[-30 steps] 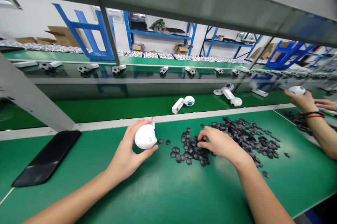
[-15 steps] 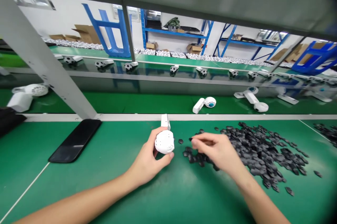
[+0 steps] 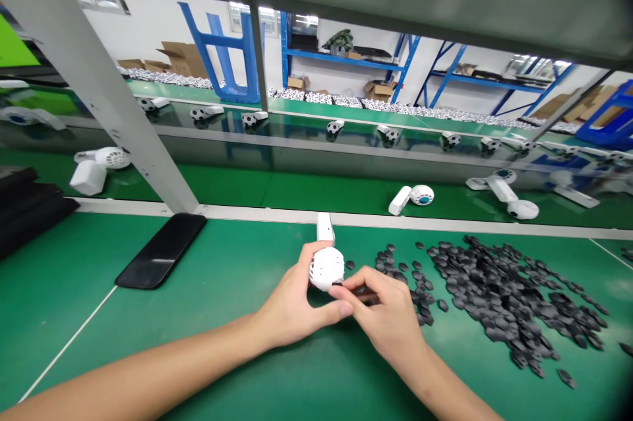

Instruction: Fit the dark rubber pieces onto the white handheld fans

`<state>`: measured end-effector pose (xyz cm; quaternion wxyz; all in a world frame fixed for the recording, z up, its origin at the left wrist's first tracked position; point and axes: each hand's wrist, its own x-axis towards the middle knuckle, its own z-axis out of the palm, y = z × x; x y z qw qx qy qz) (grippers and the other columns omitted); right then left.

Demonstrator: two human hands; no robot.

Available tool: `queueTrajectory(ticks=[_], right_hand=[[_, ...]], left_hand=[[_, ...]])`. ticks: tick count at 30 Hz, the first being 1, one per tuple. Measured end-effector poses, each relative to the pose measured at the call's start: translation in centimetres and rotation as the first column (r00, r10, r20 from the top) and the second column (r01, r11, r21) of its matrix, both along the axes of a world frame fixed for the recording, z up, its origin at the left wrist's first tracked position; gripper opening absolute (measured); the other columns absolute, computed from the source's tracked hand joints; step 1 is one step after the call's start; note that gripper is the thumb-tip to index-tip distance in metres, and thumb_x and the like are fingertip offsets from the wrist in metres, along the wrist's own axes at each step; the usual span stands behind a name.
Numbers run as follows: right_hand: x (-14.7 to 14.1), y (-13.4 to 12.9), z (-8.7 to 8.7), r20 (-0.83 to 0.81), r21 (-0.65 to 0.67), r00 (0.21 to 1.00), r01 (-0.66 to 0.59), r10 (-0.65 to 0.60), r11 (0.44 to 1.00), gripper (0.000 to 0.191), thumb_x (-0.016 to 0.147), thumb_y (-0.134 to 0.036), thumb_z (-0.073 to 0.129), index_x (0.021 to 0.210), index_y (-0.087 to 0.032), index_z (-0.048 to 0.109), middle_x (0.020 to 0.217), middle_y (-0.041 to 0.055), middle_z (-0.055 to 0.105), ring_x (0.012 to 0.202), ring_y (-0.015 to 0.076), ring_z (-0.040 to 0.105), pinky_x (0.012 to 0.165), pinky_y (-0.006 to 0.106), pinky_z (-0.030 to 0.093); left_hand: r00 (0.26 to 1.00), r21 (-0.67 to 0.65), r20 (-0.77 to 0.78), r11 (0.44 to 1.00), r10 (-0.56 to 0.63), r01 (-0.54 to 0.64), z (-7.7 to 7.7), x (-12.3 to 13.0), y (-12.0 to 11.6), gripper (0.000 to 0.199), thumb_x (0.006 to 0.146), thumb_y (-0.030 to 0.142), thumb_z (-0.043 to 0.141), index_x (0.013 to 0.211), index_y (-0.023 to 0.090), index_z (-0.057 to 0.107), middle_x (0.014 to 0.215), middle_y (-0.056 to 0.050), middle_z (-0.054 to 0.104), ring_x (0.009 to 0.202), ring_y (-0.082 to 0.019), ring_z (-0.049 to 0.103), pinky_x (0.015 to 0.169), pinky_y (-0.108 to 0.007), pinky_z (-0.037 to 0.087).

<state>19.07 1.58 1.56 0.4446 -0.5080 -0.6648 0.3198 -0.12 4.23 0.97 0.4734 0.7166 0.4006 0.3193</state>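
Note:
My left hand (image 3: 301, 295) is wrapped round a white handheld fan (image 3: 327, 267), its round, slotted head toward me and its handle pointing away. At the lower right of that head, my right hand (image 3: 380, 305) pinches a small black piece (image 3: 337, 284) against the white shell. The fingertips cover most of this piece. Just right of the fan, one loose black piece (image 3: 351, 265) lies on the green table (image 3: 237, 368). Behind my right hand is a small scatter of black pieces (image 3: 390, 266).
A large pile of black pieces (image 3: 504, 295) spreads over the right side. A black phone (image 3: 162, 251) lies at the left, near a grey post (image 3: 123, 104). Beyond the pale table edge, white fans (image 3: 413, 198) rest on a green belt (image 3: 297, 191). Black-patched fans stand farther back.
My right hand has moved left from the scattered pieces to the fan, bringing a black piece against its head. The left hand keeps its hold. The view has shifted slightly.

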Motion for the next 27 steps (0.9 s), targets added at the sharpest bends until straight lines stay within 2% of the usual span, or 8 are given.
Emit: queueTrajectory(ticks=[4,10,16,17,19,21,24,27], right_hand=[[0.4,0.1,-0.3,0.127,0.101,0.992,-0.038,0.025,0.994,0.028,0.092,-0.037,0.074,0.070,-0.023,0.064,0.068,0.0004,0.065,0.060,0.0159,0.062,0.058,0.026,0.053],[0.6,0.3,-0.8,0.222,0.151,0.973,-0.099,0.063,0.984,0.029,0.098,-0.036,0.068,0.074,-0.022,0.058,0.071,-0.0004,0.062,0.063,0.0153,0.057,0.060,0.027,0.043],[3.1,1.5,1.9,0.377,0.061,0.887,-0.311,0.267,0.948,0.021,0.108,-0.028,0.046,0.102,-0.024,0.066,0.098,0.0036,0.071,0.086,0.0188,0.066,0.079,0.030,0.049],[4.3,1.8,2.5,0.411,0.030,0.874,-0.296,0.258,0.955,0.023,0.108,-0.029,0.046,0.106,-0.026,0.068,0.102,0.0030,0.073,0.091,0.0195,0.067,0.084,0.030,0.049],[7.2,2.4,3.3,0.473,-0.011,0.870,-0.151,0.138,0.988,0.023,0.108,-0.033,0.048,0.111,-0.028,0.071,0.107,0.0020,0.075,0.098,0.0205,0.069,0.087,0.030,0.050],[10.1,3.0,3.6,0.561,-0.049,0.827,-0.021,0.045,0.999,0.023,0.106,-0.035,0.052,0.105,-0.028,0.073,0.106,0.0023,0.076,0.096,0.0221,0.069,0.085,0.031,0.050],[13.0,3.5,3.3,0.662,-0.149,0.746,0.028,0.078,0.988,0.020,0.102,-0.035,0.057,0.101,-0.027,0.076,0.098,0.0025,0.075,0.086,0.0223,0.068,0.077,0.032,0.050],[13.5,3.5,2.8,0.678,-0.208,0.722,0.008,0.138,0.978,0.016,0.099,-0.035,0.061,0.101,-0.027,0.076,0.093,0.0018,0.074,0.081,0.0210,0.067,0.074,0.031,0.049]], left_hand=[[0.999,0.021,-0.042,1.000,0.010,-0.009,0.4,0.1,-0.1,0.077,0.085,0.049,0.076,0.144,0.024,0.033,0.119,-0.008,0.064,0.097,-0.023,0.062,0.086,-0.038,0.051],[1.000,0.027,-0.025,1.000,0.009,-0.008,0.4,0.2,-0.1,0.074,0.086,0.047,0.076,0.143,0.025,0.035,0.115,-0.006,0.063,0.094,-0.022,0.060,0.083,-0.035,0.050],[0.999,0.023,0.050,1.000,0.008,-0.010,0.3,-0.3,0.4,0.052,0.098,0.049,0.059,0.140,0.025,0.039,0.114,-0.006,0.061,0.094,-0.022,0.059,0.078,-0.031,0.046],[0.999,0.034,0.053,0.999,0.013,-0.015,0.4,-0.4,0.5,0.050,0.098,0.049,0.059,0.138,0.025,0.042,0.114,-0.006,0.061,0.092,-0.021,0.058,0.077,-0.031,0.045],[0.997,0.047,0.075,0.998,0.024,-0.028,0.8,-0.8,0.8,0.046,0.096,0.049,0.060,0.134,0.026,0.048,0.114,-0.006,0.061,0.088,-0.021,0.056,0.077,-0.032,0.044],[0.993,0.039,0.107,0.998,0.045,-0.050,1.2,-1.0,1.0,0.043,0.095,0.049,0.061,0.131,0.026,0.052,0.111,-0.005,0.062,0.085,-0.020,0.056,0.077,-0.032,0.044],[0.993,0.050,0.098,0.996,0.070,-0.075,1.2,-1.1,1.3,0.042,0.094,0.049,0.061,0.129,0.025,0.053,0.109,-0.005,0.065,0.083,-0.021,0.056,0.076,-0.032,0.045],[0.997,0.094,0.023,0.992,0.077,-0.079,0.8,-1.2,1.4,0.045,0.092,0.048,0.063,0.129,0.025,0.052,0.112,-0.006,0.066,0.080,-0.019,0.056,0.074,-0.031,0.046]])
